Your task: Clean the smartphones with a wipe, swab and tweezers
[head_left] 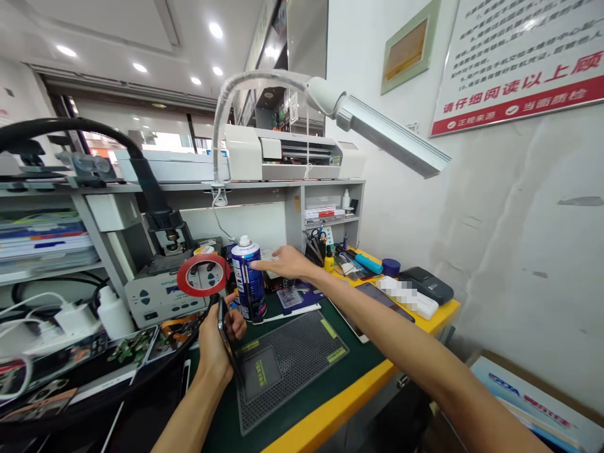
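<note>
My left hand (214,343) is wrapped around a dark smartphone (228,340), held on edge above the left side of a grey perforated work mat (302,346). Just beyond it a blue spray can (249,286) with a white cap stands upright on the bench. My right hand (287,263) stretches across to the can, fingers extended and the tips overlapping its right side. A firm grip on the can does not show. Close to the can's left is a red roll of tape (202,275), and a white thin strip (292,313) lies in front of it.
A black hose (151,182) arches over a grey station (165,292) at left. Dismantled phone parts (132,346) crowd the left side. Scissors (315,238), a yellow bottle (329,259) and a black case (426,284) sit at right. A lamp (394,135) hangs overhead.
</note>
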### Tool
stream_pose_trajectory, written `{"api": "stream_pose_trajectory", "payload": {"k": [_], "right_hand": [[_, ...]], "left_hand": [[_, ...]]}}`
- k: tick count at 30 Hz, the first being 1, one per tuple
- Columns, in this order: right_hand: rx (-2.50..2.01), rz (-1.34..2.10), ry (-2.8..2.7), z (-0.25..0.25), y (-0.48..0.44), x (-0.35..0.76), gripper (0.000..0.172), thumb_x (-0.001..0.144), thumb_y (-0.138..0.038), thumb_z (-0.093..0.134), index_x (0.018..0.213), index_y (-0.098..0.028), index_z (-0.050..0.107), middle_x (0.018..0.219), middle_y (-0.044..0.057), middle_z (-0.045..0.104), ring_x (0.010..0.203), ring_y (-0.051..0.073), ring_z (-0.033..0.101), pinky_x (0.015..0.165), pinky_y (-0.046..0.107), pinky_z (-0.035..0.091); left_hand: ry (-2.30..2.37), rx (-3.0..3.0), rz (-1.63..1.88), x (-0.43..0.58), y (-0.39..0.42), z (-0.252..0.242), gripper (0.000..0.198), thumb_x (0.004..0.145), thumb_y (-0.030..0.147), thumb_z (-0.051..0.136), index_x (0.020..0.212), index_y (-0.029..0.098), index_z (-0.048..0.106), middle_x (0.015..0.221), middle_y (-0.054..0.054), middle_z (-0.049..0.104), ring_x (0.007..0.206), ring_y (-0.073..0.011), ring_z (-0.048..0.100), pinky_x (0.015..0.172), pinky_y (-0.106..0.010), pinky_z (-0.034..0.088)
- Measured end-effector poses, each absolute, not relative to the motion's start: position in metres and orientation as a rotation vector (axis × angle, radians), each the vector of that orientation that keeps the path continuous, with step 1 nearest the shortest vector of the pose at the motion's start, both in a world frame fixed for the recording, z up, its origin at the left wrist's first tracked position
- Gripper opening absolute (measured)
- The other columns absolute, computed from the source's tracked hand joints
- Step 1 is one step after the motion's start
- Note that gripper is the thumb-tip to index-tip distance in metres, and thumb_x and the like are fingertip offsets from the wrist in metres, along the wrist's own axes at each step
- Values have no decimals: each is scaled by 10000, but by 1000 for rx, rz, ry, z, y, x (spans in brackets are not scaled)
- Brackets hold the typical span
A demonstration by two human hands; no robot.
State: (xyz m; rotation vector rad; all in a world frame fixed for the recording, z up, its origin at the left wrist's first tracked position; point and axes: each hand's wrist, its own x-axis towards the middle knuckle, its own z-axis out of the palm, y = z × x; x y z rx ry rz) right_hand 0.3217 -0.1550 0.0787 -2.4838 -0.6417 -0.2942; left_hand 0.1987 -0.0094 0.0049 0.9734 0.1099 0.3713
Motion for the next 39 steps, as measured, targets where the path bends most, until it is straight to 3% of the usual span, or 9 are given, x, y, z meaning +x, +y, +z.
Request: {"api": "stream_pose_trajectory", "payload": {"k": [2,4,10,17,26,31,39], "right_hand": [[-2615,-458,-625,71,-172,329,577,780,-581,654,1036,-64,650,1118,210,620,991,300,607,804,366,483],[-2695,-582,-654,57,-177,332,590,776,-493,698,1128,-28,606,1200,259,555,1097,353,540,882,435,451],[-2808,-803,-893,8,-141,336,588,712,-417,785,1150,-72,597,1143,183,576,1104,336,490,1042,510,322],[-2822,-952,-866,-13,-126,353,503,790,-425,712,1127,-73,589,1093,171,581,1054,322,496,1037,538,315],[-2792,-1006,-752,-22,-127,352,540,783,-459,706,1136,-70,580,1082,159,570,1060,312,479,1078,551,251],[-2789,-989,-620,-24,-129,349,610,764,-483,706,1163,-43,568,1081,179,557,1041,334,474,1030,595,284],[-2803,-851,-505,-11,-138,343,547,793,-423,688,1171,-43,581,1144,214,571,1094,346,496,1024,548,321]], "left_hand": [[126,963,375,200,-10,5,273,831,360,536,1005,159,594,462,67,384,404,-90,345,401,-186,280],[136,969,369,201,-12,3,295,831,379,535,1011,153,595,461,66,383,399,-91,337,396,-191,269],[99,978,346,198,-13,0,368,820,434,570,1052,150,601,471,64,383,409,-98,344,400,-205,281],[111,907,369,196,-15,4,325,816,403,592,1025,157,619,486,66,377,426,-83,339,414,-191,275],[117,984,343,196,-13,0,330,820,403,575,1042,167,637,475,48,397,426,-102,346,405,-203,294],[136,1001,326,195,-14,0,343,807,404,578,1054,172,634,491,42,393,438,-110,339,408,-216,312],[130,1003,332,195,-16,1,357,798,422,596,1039,163,646,492,44,384,447,-99,334,415,-205,303]]}}
